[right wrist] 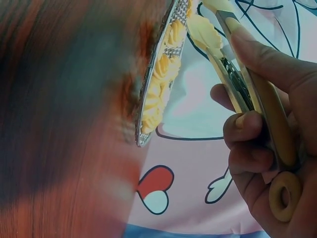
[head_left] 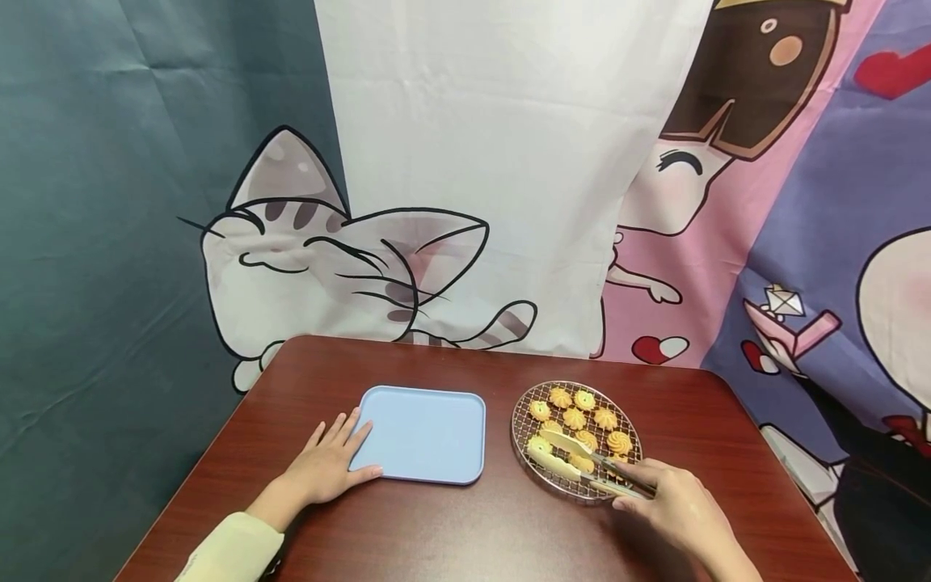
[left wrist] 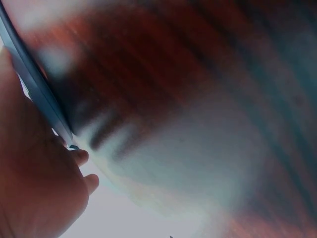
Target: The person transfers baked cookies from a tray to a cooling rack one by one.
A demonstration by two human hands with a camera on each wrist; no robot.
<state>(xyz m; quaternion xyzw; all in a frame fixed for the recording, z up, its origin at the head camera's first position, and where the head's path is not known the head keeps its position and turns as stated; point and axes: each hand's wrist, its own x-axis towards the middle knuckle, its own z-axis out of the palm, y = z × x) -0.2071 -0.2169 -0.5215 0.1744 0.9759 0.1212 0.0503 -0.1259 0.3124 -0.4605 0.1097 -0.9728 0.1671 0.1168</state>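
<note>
My right hand [head_left: 680, 505] grips a pair of metal tongs [right wrist: 271, 109] with cream-coloured tips and a ring at the handle end. The tongs' tips [head_left: 554, 464] are spread over the front left of a round wire rack [head_left: 513, 428]. In the head view they overlap a swirled yellow cookie [head_left: 538, 444] among several others. At the left, my left hand [head_left: 323, 469] lies with fingers spread along the left edge of a light blue tray [head_left: 429, 436]. Thumb and fingertips reach over its rim. The left wrist view shows the tray's side [left wrist: 37, 89] beside the hand.
Both tray and rack stand on a dark red-brown wooden table [head_left: 436, 525], the tray left of the rack. Behind the table's far edge hangs a cartoon-printed cloth [head_left: 465, 162] with a cat on it.
</note>
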